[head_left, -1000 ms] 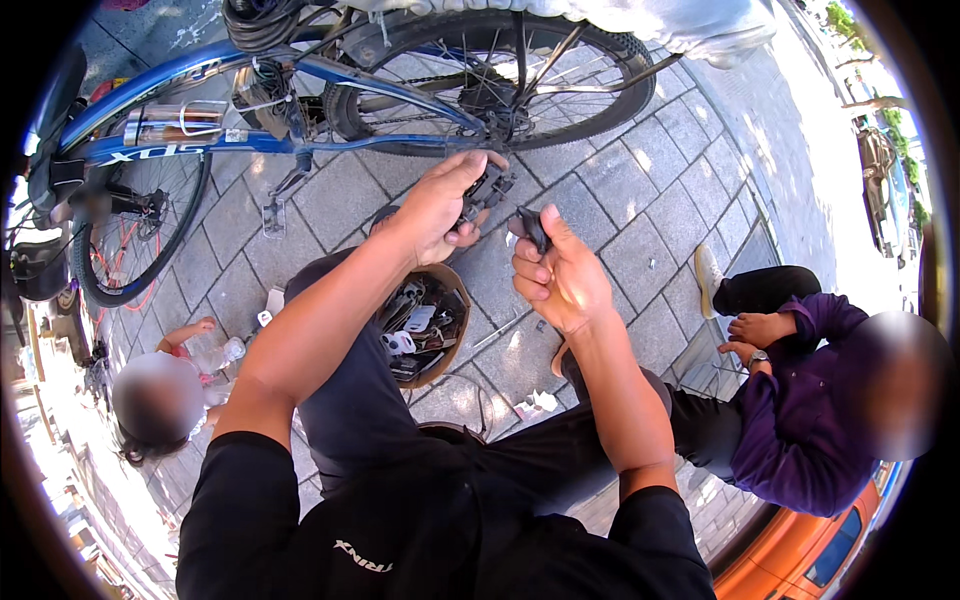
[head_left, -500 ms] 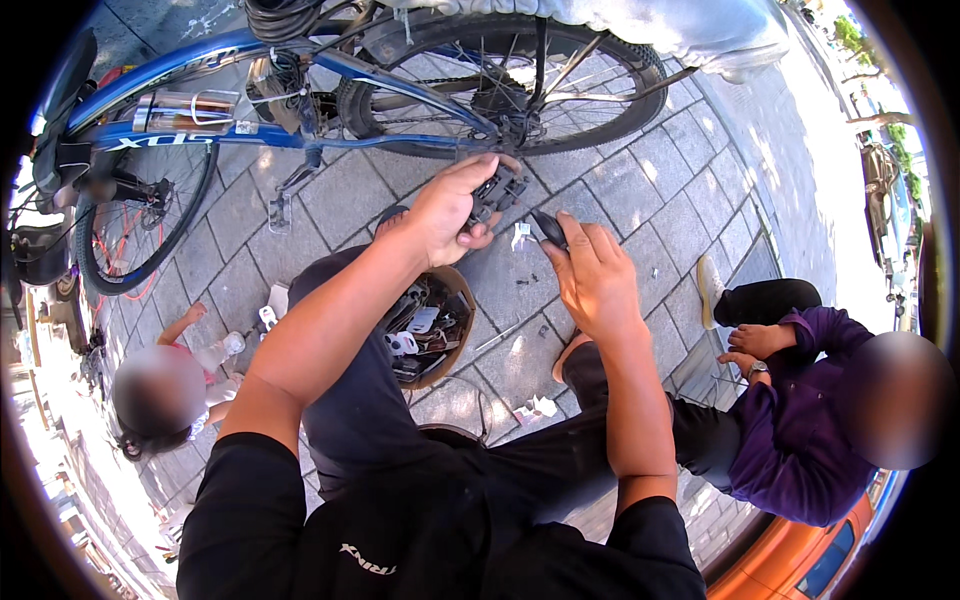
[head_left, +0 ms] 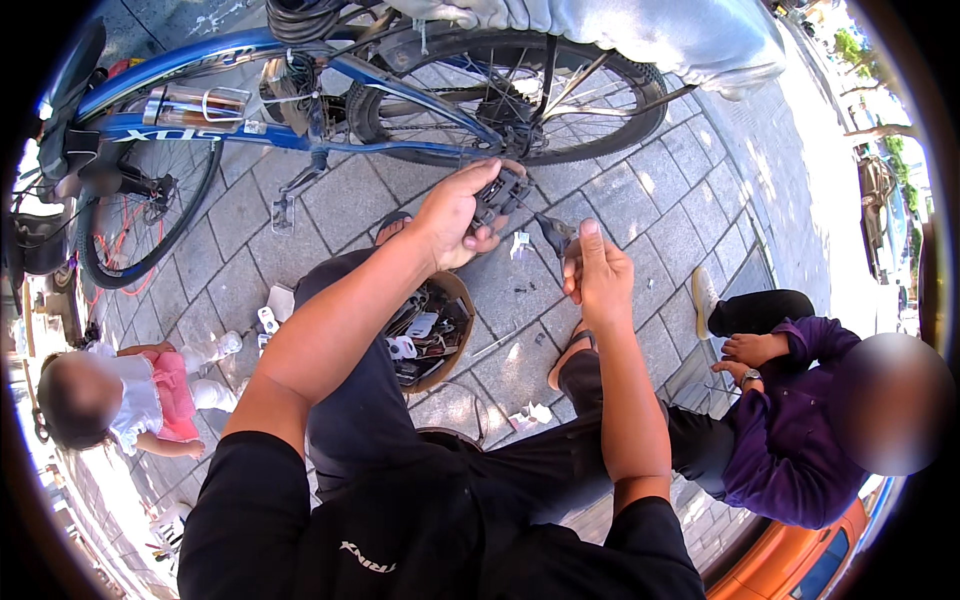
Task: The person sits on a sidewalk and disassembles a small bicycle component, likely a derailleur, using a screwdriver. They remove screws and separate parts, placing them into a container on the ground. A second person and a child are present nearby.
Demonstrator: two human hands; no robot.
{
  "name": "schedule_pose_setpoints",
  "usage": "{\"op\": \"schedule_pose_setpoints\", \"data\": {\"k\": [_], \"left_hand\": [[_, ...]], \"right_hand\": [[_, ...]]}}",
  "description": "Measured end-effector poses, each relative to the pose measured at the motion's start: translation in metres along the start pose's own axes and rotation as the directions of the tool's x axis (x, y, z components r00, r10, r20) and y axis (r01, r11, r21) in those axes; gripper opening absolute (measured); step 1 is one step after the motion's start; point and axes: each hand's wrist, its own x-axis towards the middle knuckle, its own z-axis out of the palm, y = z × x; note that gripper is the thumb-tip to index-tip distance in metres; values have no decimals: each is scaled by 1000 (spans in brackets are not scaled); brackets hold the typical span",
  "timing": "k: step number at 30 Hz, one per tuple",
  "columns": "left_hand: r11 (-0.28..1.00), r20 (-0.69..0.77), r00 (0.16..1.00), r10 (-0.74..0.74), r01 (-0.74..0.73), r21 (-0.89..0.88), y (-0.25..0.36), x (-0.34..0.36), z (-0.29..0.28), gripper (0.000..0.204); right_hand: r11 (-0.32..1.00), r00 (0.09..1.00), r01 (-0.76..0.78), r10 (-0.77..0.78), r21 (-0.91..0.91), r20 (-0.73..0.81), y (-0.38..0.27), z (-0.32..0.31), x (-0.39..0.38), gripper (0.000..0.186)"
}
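My left hand (head_left: 455, 215) is closed around a dark metal bike part (head_left: 500, 197), a blocky mechanism whose exact kind I cannot make out. It is just below the rear wheel (head_left: 510, 95) of a blue bicycle (head_left: 270, 137). To its right, my right hand (head_left: 602, 268) grips a black-handled screwdriver (head_left: 553, 234), thumb up and fingers curled. The thin shaft points up and left at the part. Whether its tip touches the part is too small to tell.
A round bin (head_left: 462, 335) of loose parts stands by my left leg. Paper scraps (head_left: 530, 415) lie on the grey paving (head_left: 350, 200). A seated person in purple (head_left: 800, 400) is at right, a child (head_left: 150, 400) at left. Grey fabric (head_left: 640, 35) covers the top of the wheel.
My right hand has moved slightly down and right and turned thumb-up, showing the screwdriver's shaft. My left hand keeps its grip on the bike part. The child has moved left and down.
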Motion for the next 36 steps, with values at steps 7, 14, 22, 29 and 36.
{"op": "schedule_pose_setpoints", "data": {"k": [7, 14, 22, 29, 36], "left_hand": [[999, 103, 994, -37, 33, 34, -1, 3, -5, 38], [936, 172, 985, 7, -67, 345, 4, -12, 7, 41], [847, 123, 986, -117, 35, 530, 8, -21, 12, 46], [778, 95, 991, -97, 16, 628, 0, -25, 13, 49], [737, 93, 995, -34, -38, 675, -1, -31, 17, 47]], "right_hand": [[294, 603, 690, -739, -662, 300, -9, 14, -16, 42], [366, 562, 772, -775, -519, 290, -13, 9, -17, 25], [559, 728, 673, -617, -484, 299, -17, 6, -39, 27], [640, 778, 622, -569, -451, 266, -10, 14, -43, 25], [566, 713, 681, -659, -465, 241, -2, 23, -43, 29]]}}
